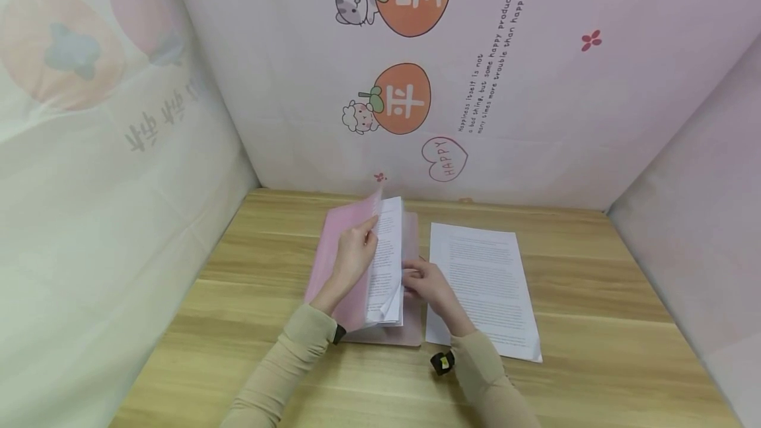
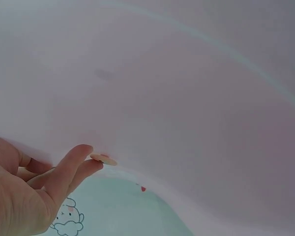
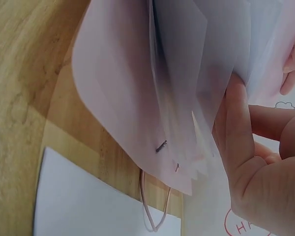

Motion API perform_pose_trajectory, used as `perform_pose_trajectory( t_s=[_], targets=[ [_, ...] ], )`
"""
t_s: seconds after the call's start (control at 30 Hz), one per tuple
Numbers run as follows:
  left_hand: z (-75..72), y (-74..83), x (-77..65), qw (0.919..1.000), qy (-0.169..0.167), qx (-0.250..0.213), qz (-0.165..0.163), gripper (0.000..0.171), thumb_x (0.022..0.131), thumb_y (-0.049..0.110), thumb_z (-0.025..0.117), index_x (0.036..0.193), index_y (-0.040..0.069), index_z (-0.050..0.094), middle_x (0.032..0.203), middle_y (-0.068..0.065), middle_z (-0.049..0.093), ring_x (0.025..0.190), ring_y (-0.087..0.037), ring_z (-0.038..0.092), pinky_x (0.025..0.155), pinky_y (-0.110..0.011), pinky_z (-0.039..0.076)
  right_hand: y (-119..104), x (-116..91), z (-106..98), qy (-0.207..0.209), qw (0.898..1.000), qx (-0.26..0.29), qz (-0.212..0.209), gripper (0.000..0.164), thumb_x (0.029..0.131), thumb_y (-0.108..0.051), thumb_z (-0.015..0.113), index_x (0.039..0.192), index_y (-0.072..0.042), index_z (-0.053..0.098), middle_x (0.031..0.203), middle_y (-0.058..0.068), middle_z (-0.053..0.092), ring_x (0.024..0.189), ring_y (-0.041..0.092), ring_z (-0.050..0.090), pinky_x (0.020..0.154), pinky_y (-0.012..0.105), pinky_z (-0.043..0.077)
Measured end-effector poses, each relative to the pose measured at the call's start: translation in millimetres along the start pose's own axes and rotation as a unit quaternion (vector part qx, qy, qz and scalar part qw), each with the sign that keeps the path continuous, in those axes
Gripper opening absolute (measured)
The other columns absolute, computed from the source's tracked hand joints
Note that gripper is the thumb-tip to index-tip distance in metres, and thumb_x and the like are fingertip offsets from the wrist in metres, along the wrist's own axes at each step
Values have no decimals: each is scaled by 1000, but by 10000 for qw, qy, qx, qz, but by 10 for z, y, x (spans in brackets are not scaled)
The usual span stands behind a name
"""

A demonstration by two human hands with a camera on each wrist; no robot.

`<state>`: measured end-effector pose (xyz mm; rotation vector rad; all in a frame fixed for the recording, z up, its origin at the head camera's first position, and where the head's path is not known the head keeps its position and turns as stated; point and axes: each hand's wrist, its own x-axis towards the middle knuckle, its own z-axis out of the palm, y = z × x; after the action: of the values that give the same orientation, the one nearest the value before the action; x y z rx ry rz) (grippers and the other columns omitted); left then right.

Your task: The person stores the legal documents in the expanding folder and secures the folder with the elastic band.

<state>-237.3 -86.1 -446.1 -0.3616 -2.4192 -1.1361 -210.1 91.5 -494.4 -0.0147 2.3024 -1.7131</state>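
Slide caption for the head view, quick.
Left hand holding open a pink folder, right hand at its printed pages, loose printed paper alongside.

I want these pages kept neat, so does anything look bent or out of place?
Yes: in the open pink folder, the facing printed sheet has its lower right corner curled over, showing blank white, while its upper part looks smooth. The loose paper alongside looks flat.

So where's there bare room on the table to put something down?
Bare table lies left of the pink folder, up to the left cloth wall, and right of the loose paper. The middle is crowded: the left hand and right hand are at the folder, with the paper close beside it.
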Motion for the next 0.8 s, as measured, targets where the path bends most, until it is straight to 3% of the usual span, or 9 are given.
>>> perform_pose_trajectory(
  t_s=[0.2, 0.47, 0.63, 0.8],
  targets=[
    [19, -4, 7, 10000, 26, 43, 74, 40, 84, -5, 54, 122, -4, 67, 69, -19, 66, 49, -6, 28, 47, -18, 25, -27, -75, -65, -73, 9999, 151, 35, 44, 92, -6, 61, 134, 9, 55, 119, 31, 67, 78, 13, 70, 75, 33, 61],
    [17, -17, 25, 9999, 13, 133, 81, 40, 84, -6, 52, 121, -5, 68, 68, -17, 65, 51, -7, 28, 49, -19, 25, -25, -203, -305, -244, 9992, 263, -201, 44, 93, -8, 63, 129, 15, 54, 111, 35, 68, 78, 23, 75, 77, 37, 61],
    [27, -31, 8, 9997, 37, 168, 144, 40, 83, -6, 54, 121, -5, 68, 72, -17, 68, 53, -7, 30, 50, -19, 28, 61, -279, -490, 67, 9998, 160, -109, 41, 93, -5, 63, 127, 16, 54, 111, 37, 66, 80, 26, 75, 73, 32, 61],
    [28, -30, 2, 9998, 1, 174, 104, 41, 84, -5, 54, 122, -3, 68, 68, -15, 65, 51, -4, 27, 49, -19, 26, 136, -342, -719, 343, 9986, -394, -55, 41, 93, -8, 63, 127, 14, 55, 113, 34, 67, 83, 27, 75, 75, 32, 61]
  ],
)
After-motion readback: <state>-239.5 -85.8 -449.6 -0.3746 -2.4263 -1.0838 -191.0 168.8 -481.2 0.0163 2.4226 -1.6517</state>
